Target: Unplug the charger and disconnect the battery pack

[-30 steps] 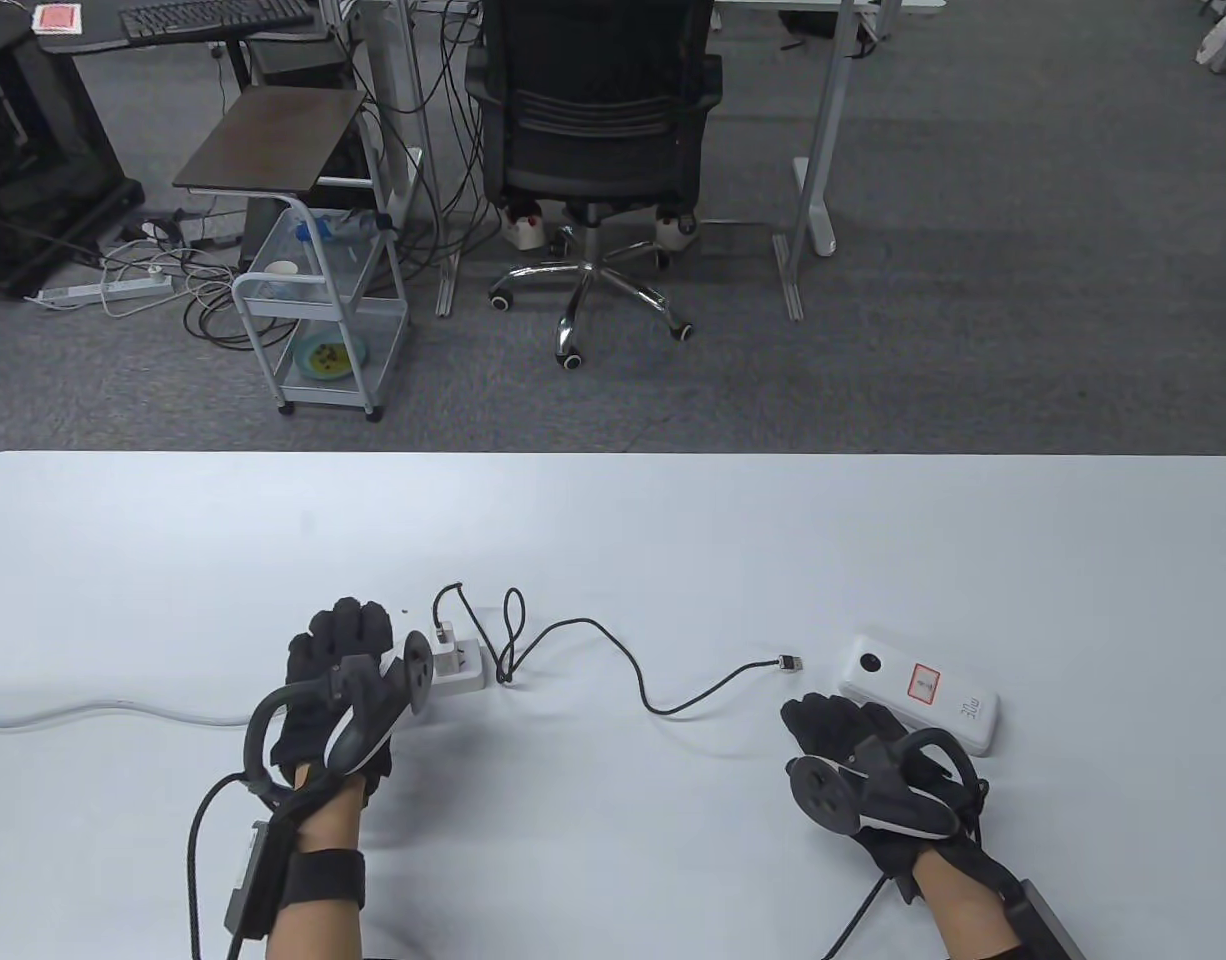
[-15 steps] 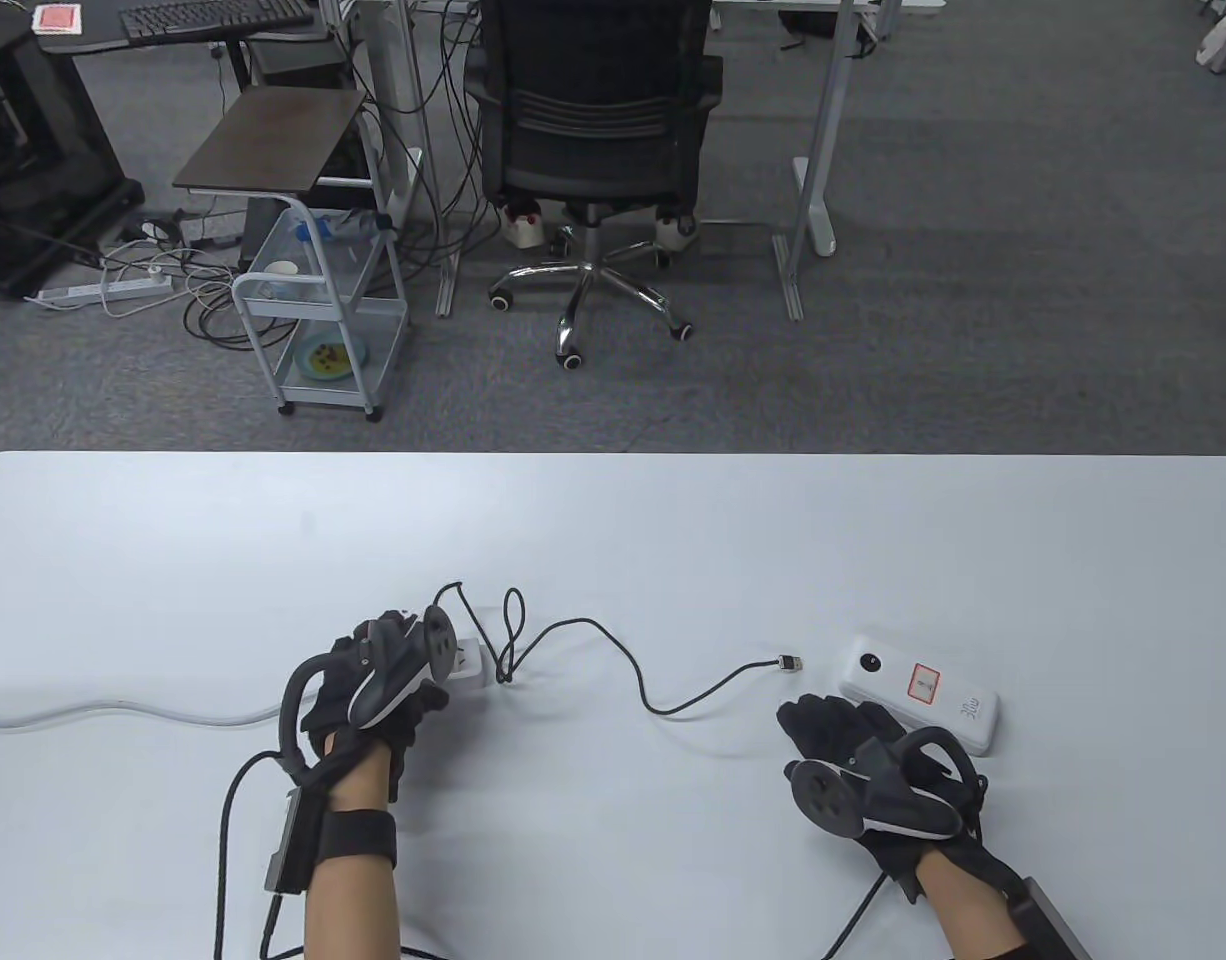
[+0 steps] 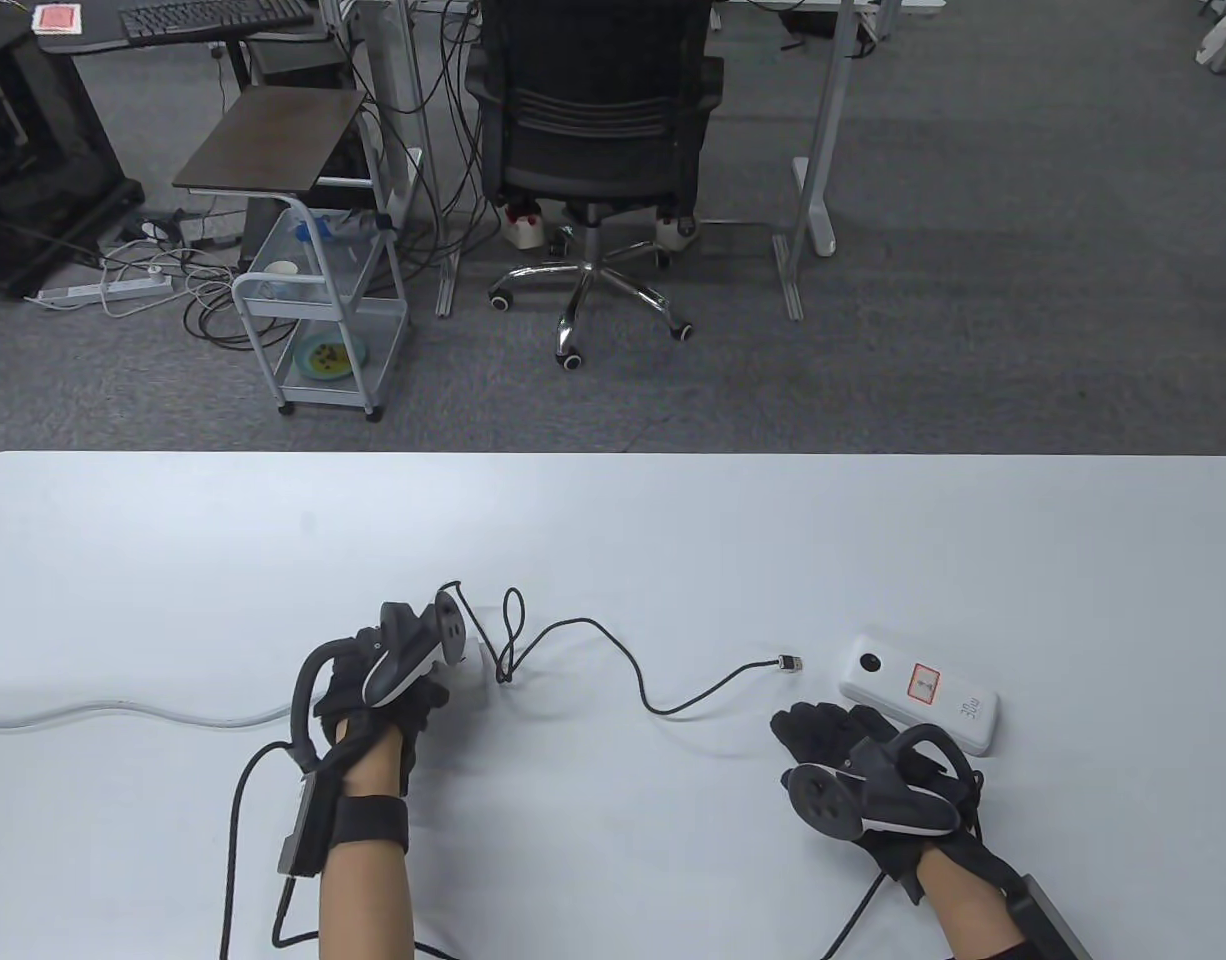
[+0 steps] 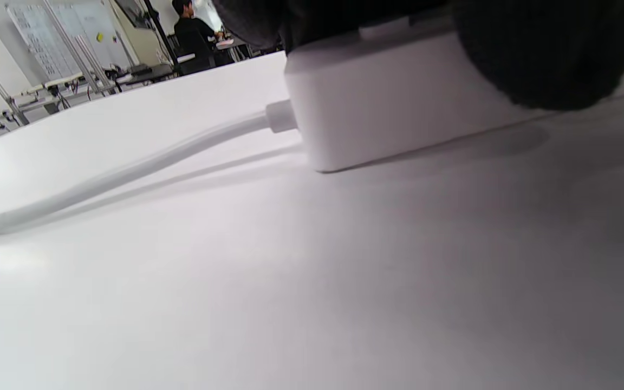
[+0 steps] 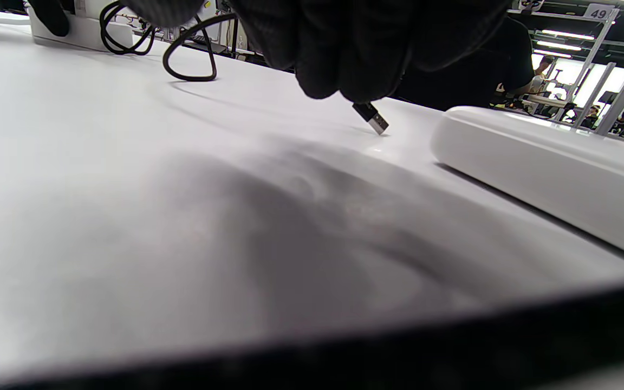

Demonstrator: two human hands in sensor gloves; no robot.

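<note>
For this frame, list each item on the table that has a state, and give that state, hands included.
battery pack: lying flat on the table, no cable plugged in.
black cable: USB plug end free on the table, apart from the battery pack; other end runs under the left hand.
power strip: on the table, white cord attached, left hand on top.
left hand: rests on the power strip.
right hand: beside the battery pack, holds nothing.

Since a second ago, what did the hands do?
The left hand slid to the right and forward over the white power strip, covering the charger plugged into it, and now rests on the strip. The right hand barely shifted, beside the battery pack. The black cable, its loose plug and the pack stayed put.
</note>
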